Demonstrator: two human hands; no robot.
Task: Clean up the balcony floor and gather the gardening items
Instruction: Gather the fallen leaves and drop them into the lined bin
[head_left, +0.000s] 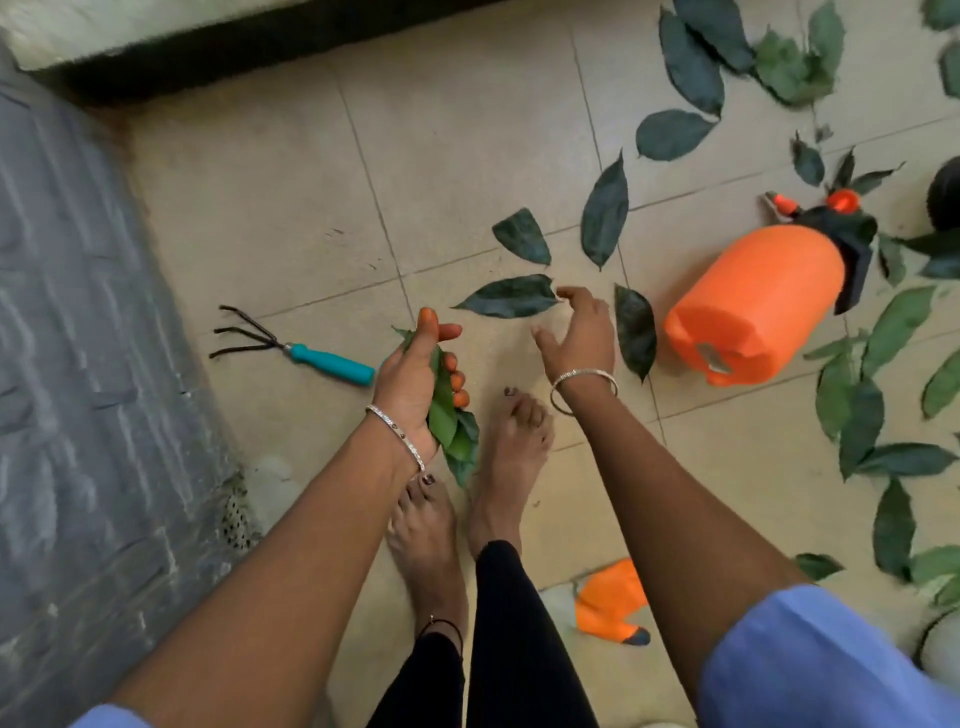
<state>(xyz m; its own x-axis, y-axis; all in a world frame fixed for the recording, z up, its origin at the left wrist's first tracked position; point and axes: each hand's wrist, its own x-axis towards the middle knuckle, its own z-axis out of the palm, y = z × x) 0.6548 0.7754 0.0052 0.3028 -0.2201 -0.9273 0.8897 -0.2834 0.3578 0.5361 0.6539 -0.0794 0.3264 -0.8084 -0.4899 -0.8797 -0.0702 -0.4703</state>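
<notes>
holding a bunch of green leaves (445, 415) over the balcony floor (291, 218)

the left hand (413, 379) grips the bunch, fingers curled round it. the right hand (576, 332) hovers with fingers spread and relaxed, holding nothing, just beside a dark leaf (511, 297) lying flat on the tiles. more loose leaves (685, 78) lie scattered to the right, and an orange sprayer (753, 306) lies on its side among them. a teal-handled hand rake (332, 359) lies left of the left hand.
</notes>
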